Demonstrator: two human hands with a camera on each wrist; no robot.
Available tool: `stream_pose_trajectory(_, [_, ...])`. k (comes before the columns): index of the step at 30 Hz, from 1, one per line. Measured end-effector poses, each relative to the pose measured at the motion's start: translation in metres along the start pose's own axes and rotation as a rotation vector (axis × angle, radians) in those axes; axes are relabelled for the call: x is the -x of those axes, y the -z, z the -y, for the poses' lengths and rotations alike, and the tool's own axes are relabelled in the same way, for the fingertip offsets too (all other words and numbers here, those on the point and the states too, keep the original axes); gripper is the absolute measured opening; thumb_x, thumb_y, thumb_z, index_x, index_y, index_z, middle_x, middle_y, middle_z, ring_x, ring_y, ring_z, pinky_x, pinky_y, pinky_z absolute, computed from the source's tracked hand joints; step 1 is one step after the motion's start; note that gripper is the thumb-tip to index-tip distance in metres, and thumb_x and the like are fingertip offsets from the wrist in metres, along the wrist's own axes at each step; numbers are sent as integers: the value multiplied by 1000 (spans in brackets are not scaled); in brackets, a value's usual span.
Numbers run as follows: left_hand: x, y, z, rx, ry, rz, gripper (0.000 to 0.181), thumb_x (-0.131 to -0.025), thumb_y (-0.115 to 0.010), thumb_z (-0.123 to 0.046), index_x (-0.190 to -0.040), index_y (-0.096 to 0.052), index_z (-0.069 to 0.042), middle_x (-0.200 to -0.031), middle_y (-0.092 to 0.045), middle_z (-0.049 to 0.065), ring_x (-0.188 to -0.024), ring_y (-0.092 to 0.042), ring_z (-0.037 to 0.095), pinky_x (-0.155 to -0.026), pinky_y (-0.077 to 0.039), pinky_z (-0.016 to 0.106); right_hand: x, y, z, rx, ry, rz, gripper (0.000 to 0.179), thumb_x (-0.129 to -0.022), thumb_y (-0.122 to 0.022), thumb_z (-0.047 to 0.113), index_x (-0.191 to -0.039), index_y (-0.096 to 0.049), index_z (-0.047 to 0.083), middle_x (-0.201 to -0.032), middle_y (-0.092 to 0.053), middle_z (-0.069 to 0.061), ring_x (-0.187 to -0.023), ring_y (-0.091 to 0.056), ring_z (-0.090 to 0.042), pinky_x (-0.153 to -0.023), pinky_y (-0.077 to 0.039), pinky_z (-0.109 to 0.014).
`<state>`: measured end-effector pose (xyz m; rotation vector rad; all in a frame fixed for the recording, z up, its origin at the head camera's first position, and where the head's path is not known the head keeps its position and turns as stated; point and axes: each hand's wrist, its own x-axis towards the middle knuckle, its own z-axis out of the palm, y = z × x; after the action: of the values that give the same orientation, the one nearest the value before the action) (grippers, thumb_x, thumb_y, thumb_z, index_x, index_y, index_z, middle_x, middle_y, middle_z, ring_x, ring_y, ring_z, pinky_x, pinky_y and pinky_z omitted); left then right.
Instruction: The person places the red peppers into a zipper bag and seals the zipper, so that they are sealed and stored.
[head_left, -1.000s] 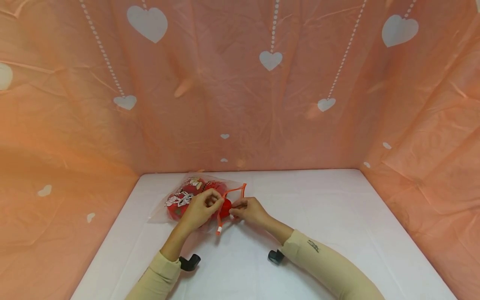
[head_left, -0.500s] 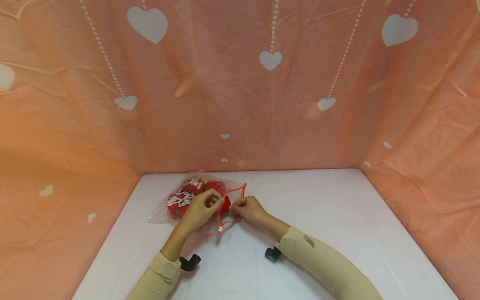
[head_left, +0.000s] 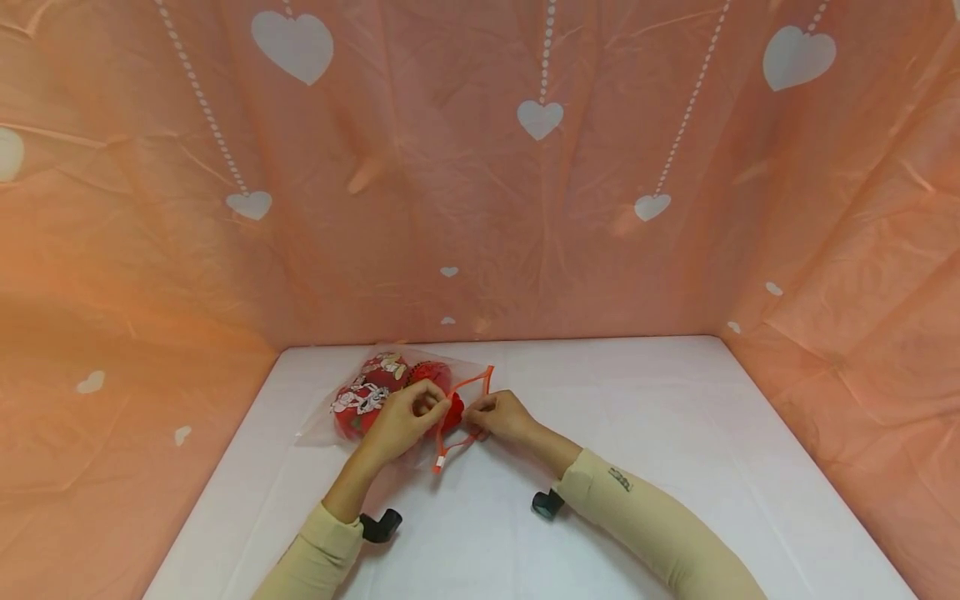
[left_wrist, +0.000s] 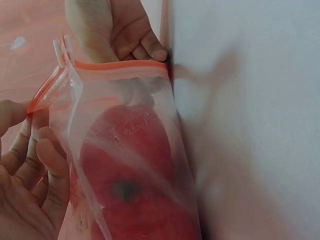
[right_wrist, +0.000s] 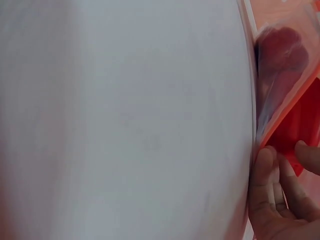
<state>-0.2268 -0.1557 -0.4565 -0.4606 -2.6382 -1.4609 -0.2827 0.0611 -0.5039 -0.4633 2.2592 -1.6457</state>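
A clear zip bag [head_left: 315, 429] with an orange zip edge [left_wrist: 120, 65] lies at the table's back left. Inside are several red, rounded items [head_left: 356, 408], some with white cartoon prints; their kind is unclear. My left hand [head_left: 401, 421] pinches the orange edge between thumb and fingers, drawing the mouth apart. At that mouth, my right hand [head_left: 502, 417] holds a red item [right_wrist: 297, 135] between its thumb and fingers. In the left wrist view, part of the right hand [left_wrist: 117, 30] is hidden behind the orange edge. A white slider [head_left: 440, 461] sits at the zip's near end.
A white-covered table [head_left: 637, 417] extends to the right and front. An orange curtain [head_left: 585, 250] with white hearts encloses the back and sides. Black wrist cameras [head_left: 381, 526] stick out beneath both forearms, close above the tabletop.
My right hand and sleeve have shifted slightly, and the near lower part of the orange bag edge shows more. My left hand stays on the orange edge.
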Motion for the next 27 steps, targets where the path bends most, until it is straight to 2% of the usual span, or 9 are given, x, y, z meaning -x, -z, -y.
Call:
stream_pose_trajectory(13, [1, -3, 1, -38, 39, 19, 8, -102, -77, -21, -103, -72, -17, -87, -70, -4, -78, -62, 15, -68, -50, 27, 3, 6, -1, 12, -16, 21, 18, -101, -73, 6, -101, -78, -12, -89, -78, -24, -66, -72, -14, -66, -64, -33])
stream_pose_trajectory(22, [1, -4, 3, -39, 23, 25, 7, -102, -76, -19, -102, -72, -14, -84, -70, -3, -75, -60, 13, -66, -49, 27, 6, 8, 1, 4, -20, 39, 17, -101, -73, 6, -100, -78, -10, -91, -80, -20, -67, -69, -11, -64, -61, -27])
stream_pose_trajectory(27, [2, -4, 3, -36, 23, 30, 8, -101, -77, -20, -102, -72, -15, -85, -70, -3, -75, -60, 13, -68, -49, 27, 7, 9, -1, 12, -21, 39, 17, -100, -75, 8, -98, -79, -9, -89, -79, -20, -66, -69, -12, -65, -62, -29])
